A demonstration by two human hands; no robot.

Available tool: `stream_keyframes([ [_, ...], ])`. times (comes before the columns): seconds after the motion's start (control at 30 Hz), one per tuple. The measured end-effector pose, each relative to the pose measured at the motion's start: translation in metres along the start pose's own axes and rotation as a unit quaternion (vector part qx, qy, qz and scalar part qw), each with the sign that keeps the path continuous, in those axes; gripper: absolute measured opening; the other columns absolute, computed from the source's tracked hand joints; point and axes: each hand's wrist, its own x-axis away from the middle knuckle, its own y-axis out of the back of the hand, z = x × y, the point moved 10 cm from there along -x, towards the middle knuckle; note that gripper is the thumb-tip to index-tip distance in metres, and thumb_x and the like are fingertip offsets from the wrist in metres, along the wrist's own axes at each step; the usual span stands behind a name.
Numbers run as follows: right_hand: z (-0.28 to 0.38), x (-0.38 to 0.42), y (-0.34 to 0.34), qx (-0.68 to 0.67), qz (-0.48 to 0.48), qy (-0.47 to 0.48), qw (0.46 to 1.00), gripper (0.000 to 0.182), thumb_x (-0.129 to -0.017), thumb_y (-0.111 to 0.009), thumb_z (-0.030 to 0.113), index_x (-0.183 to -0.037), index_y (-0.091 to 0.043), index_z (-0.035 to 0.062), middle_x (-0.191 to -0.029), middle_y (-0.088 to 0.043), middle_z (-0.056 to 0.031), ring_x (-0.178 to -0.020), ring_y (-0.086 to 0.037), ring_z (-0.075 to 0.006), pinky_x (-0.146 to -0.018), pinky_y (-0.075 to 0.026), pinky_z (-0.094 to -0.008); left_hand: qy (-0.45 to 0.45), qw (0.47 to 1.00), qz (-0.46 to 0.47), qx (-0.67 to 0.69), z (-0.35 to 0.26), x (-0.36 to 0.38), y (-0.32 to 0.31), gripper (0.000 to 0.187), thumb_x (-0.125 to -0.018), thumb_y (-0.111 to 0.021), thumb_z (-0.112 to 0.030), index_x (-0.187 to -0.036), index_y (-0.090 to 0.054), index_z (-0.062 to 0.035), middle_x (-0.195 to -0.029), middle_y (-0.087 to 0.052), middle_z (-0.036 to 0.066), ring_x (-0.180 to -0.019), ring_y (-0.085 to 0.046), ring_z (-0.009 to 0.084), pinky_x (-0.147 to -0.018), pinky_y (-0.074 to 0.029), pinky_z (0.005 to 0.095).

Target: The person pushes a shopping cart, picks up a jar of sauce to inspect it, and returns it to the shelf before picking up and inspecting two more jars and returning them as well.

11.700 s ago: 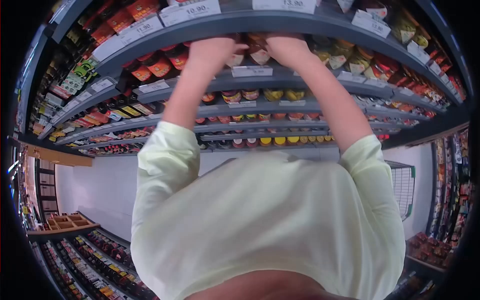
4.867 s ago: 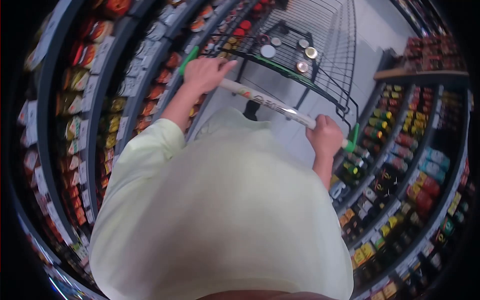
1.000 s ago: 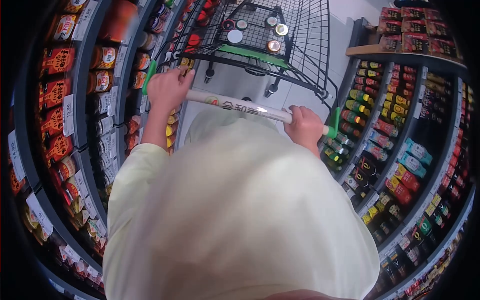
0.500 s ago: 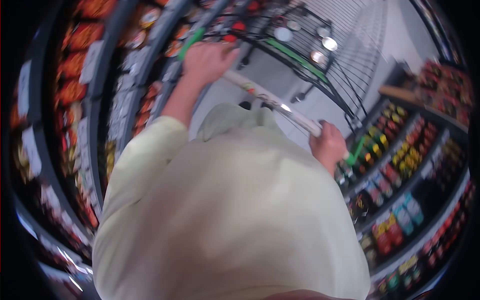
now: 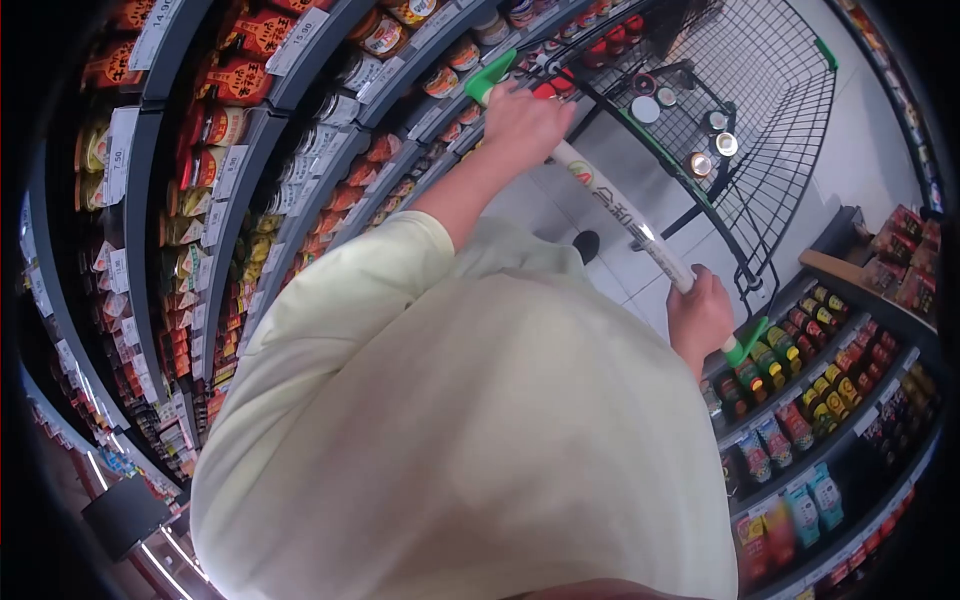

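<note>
My left hand [image 5: 527,125] is wrapped round the left end of the shopping cart's handle [image 5: 622,212], close to its green end piece. Round the other end of the same white bar my right hand [image 5: 699,312] is closed, just inside the right green end piece [image 5: 748,343]. The handle runs at a slant, from upper left to lower right. Beyond it stretches the wire basket of the shopping cart [image 5: 775,130]. Several round-lidded jars or cans [image 5: 645,109] sit in the cart near the handle side.
On the left, long shelves [image 5: 155,240] carry packets and jars with price tags. Lower shelves [image 5: 800,410] with bottles and bags stand on the right, near my right hand. A wooden-edged display [image 5: 850,275] holds red packages. Pale floor tiles [image 5: 640,270] show under the handle.
The view has sharpened and shifted. Both hands and the handle now appear farther right and lower, still gripping the bar. More of the left shelves shows.
</note>
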Motion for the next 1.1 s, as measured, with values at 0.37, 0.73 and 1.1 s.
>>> stream_keyframes([
  [0.37, 0.036, 0.041, 0.005, 0.002, 0.025, -0.061, 0.998, 0.028, -0.067, -0.073, 0.017, -0.093, -0.065, 0.0178, -0.077, -0.061, -0.0022, -0.073, -0.062, -0.0262, -0.06, -0.05, -0.0392, -0.025, 0.999, 0.036, -0.023, 0.028, 0.035, -0.001, 0.046, -0.097, -0.039, -0.037, -0.075, -0.073, -0.0137, -0.069, -0.067, 0.009, -0.079, -0.065, 0.0276, -0.093, -0.036, 0.0405],
  [0.73, 0.065, 0.092, 0.024, 0.031, 0.017, -0.038, 0.999, 0.028, -0.065, -0.073, 0.016, -0.093, -0.066, 0.017, -0.077, -0.062, -0.0032, -0.071, -0.063, -0.027, -0.058, -0.05, -0.0391, -0.024, 0.999, -0.005, 0.044, 0.04, 0.099, 0.006, 0.045, -0.096, -0.04, -0.038, -0.072, -0.071, -0.0154, -0.066, -0.065, 0.005, -0.076, -0.063, 0.0252, -0.094, -0.035, 0.0429],
  [1.1, 0.063, 0.137, 0.038, 0.048, 0.011, -0.057, 0.997, 0.023, -0.067, -0.072, 0.023, -0.088, -0.066, 0.0157, -0.076, -0.063, -0.0032, -0.071, -0.063, -0.0257, -0.06, -0.05, -0.038, -0.114, 0.992, 0.052, 0.016, 0.02, 0.141, 0.0, 0.048, -0.096, -0.039, -0.047, -0.081, -0.071, -0.0156, -0.068, -0.068, 0.009, -0.064, -0.066, 0.0292, -0.07, -0.043, 0.0469],
])
